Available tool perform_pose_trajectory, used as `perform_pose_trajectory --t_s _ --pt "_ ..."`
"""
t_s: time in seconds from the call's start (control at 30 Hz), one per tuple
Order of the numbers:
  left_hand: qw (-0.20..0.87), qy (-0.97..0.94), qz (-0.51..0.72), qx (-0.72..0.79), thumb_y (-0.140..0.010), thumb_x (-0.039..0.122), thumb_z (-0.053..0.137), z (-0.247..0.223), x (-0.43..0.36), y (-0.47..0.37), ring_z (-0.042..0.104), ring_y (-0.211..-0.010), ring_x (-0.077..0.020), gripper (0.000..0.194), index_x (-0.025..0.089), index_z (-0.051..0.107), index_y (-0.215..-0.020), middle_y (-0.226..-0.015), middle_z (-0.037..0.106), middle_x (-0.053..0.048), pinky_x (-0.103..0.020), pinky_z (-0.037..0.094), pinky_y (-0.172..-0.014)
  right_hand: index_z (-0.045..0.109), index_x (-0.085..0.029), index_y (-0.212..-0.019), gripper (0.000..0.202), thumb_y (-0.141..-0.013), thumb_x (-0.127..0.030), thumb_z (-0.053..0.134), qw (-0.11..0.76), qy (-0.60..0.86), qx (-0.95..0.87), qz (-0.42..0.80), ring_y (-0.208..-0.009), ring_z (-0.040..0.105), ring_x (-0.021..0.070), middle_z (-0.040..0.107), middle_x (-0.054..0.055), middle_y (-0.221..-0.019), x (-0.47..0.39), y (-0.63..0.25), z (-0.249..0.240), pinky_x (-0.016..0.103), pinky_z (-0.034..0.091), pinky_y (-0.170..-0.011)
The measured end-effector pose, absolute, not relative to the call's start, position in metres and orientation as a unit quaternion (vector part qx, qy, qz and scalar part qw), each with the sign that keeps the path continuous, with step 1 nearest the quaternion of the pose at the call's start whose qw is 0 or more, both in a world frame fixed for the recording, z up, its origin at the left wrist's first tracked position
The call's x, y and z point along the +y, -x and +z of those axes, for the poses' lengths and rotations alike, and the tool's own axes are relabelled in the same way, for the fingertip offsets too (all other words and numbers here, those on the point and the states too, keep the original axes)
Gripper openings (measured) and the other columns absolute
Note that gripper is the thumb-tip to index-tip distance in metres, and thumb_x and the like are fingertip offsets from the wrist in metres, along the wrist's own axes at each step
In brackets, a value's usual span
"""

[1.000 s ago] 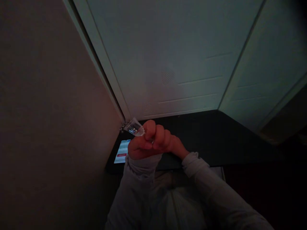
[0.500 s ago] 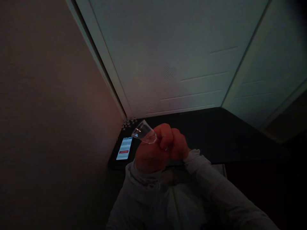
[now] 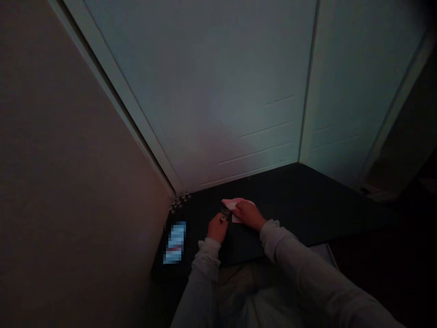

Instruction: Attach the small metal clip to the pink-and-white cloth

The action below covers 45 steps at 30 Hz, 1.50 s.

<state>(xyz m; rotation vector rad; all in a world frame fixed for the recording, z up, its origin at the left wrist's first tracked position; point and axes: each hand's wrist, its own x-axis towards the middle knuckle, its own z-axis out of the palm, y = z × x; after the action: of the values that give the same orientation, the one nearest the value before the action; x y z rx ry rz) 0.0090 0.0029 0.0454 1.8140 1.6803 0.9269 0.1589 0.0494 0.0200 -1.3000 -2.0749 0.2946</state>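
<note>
Over the dark table, my left hand point(image 3: 217, 228) is closed around a small clear glass point(image 3: 224, 213). Only its upper part shows above the fingers. Just to its right, my right hand point(image 3: 251, 216) grips a pale, pinkish cloth or paper napkin point(image 3: 231, 203). One corner of the napkin points toward the glass, and another part hangs below the fingers. Napkin and glass are very close; whether they touch I cannot tell in the dim light.
A lit phone point(image 3: 175, 243) with a blurred screen lies on the left of the black table point(image 3: 290, 205). Several small shiny objects point(image 3: 179, 200) are clustered in the back left corner. A wall point(image 3: 85, 182) borders the left, and white panels point(image 3: 211, 91) rise behind.
Both hands have moved down and away from the camera, toward the table. The glass came down with them. A napkin now shows in my right hand. The view has shifted.
</note>
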Motion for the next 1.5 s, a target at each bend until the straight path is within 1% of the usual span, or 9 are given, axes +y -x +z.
perform_pose_trajectory --t_s 0.17,0.37,0.5,0.7,0.8,0.9,1.03,1.23,1.5 --pt "0.178 -0.671 0.297 0.656 -0.071 0.019 0.041 0.024 0.02 -0.01 0.047 -0.06 -0.0109 0.011 0.017 0.052 -0.068 -0.062 0.052 0.001 -0.021 0.033 -0.056 0.058 -0.017 -0.086 0.042 -0.08 -0.045 0.028 0.48 0.514 -0.666 0.25 -0.072 0.053 0.0154 0.06 0.004 -0.08 0.064 -0.175 0.017 0.025 0.037 -0.064" --pt "0.085 -0.723 0.287 0.622 -0.071 0.02 0.043 0.01 0.023 -0.029 0.05 -0.07 -0.0146 0.012 0.019 0.054 -0.076 -0.071 0.056 -0.002 -0.024 0.034 -0.06 0.058 -0.013 -0.076 0.046 -0.075 -0.052 0.033 0.545 0.46 -0.58 0.393 -0.061 0.049 0.0131 0.058 0.003 -0.069 0.062 -0.173 0.017 0.023 0.036 -0.054" --pt "0.098 -0.73 0.3 0.606 -0.07 0.019 0.044 0.01 0.025 -0.034 0.052 -0.075 -0.0173 0.016 0.018 0.056 -0.08 -0.079 0.059 -0.006 -0.026 0.036 -0.065 0.059 -0.012 -0.083 0.045 -0.077 -0.049 0.032 0.522 0.425 -0.61 0.419 -0.069 0.051 0.0148 0.06 0.005 -0.079 0.057 -0.168 0.017 0.026 0.038 -0.063" --pt "0.164 -0.695 0.354 0.603 -0.071 0.024 0.046 0.01 0.025 -0.03 0.054 -0.082 -0.0206 0.023 0.016 0.058 -0.089 -0.089 0.06 -0.009 -0.029 0.038 -0.069 0.059 -0.017 -0.089 0.033 -0.078 -0.041 0.038 0.446 0.373 -0.77 0.262 -0.08 0.051 0.0162 0.06 0.006 -0.089 0.045 -0.159 0.02 0.028 0.035 -0.073" --pt "0.191 -0.698 0.382 0.575 -0.067 0.023 0.051 0.01 0.025 -0.029 0.053 -0.083 -0.0186 0.026 0.018 0.058 -0.092 -0.089 0.06 -0.007 -0.028 0.038 -0.072 0.057 -0.017 -0.083 0.034 -0.081 -0.041 0.033 0.41 0.431 -0.767 0.241 -0.07 0.05 0.0135 0.06 0.005 -0.077 0.044 -0.159 0.018 0.024 0.034 -0.065" --pt "0.221 -0.675 0.398 0.581 -0.063 0.024 0.054 0.012 0.026 -0.028 0.053 -0.071 -0.0146 0.023 0.017 0.058 -0.085 -0.076 0.06 -0.003 -0.026 0.04 -0.066 0.054 -0.017 -0.073 0.038 -0.081 -0.044 0.028 0.391 0.486 -0.744 0.24 -0.058 0.047 0.0109 0.055 0.002 -0.064 0.048 -0.16 0.014 0.021 0.032 -0.055" --pt "0.267 -0.627 0.429 0.593 -0.06 0.025 0.057 0.013 0.027 -0.027 0.05 -0.061 -0.0114 0.02 0.016 0.056 -0.078 -0.067 0.056 0.0 -0.023 0.04 -0.06 0.05 -0.017 -0.068 0.039 -0.081 -0.046 0.026 0.406 0.498 -0.719 0.264 -0.055 0.045 0.0096 0.051 -0.001 -0.061 0.051 -0.161 0.01 0.02 0.03 -0.052" --pt "0.307 -0.592 0.473 0.576 -0.062 0.026 0.054 0.011 0.027 -0.025 0.051 -0.061 -0.0108 0.016 0.016 0.055 -0.076 -0.065 0.056 0.0 -0.023 0.04 -0.06 0.05 -0.017 -0.066 0.039 -0.079 -0.048 0.03 0.425 0.492 -0.706 0.281 -0.054 0.043 0.009 0.05 -0.002 -0.06 0.051 -0.162 0.01 0.02 0.029 -0.05" --pt "0.321 -0.594 0.458 0.578 -0.06 0.025 0.057 0.014 0.026 -0.025 0.052 -0.06 -0.0114 0.019 0.015 0.057 -0.076 -0.063 0.056 0.0 -0.024 0.04 -0.06 0.049 -0.017 -0.064 0.038 -0.079 -0.046 0.03 0.433 0.497 -0.7 0.275 -0.053 0.043 0.009 0.048 -0.002 -0.057 0.049 -0.163 0.01 0.02 0.029 -0.05"
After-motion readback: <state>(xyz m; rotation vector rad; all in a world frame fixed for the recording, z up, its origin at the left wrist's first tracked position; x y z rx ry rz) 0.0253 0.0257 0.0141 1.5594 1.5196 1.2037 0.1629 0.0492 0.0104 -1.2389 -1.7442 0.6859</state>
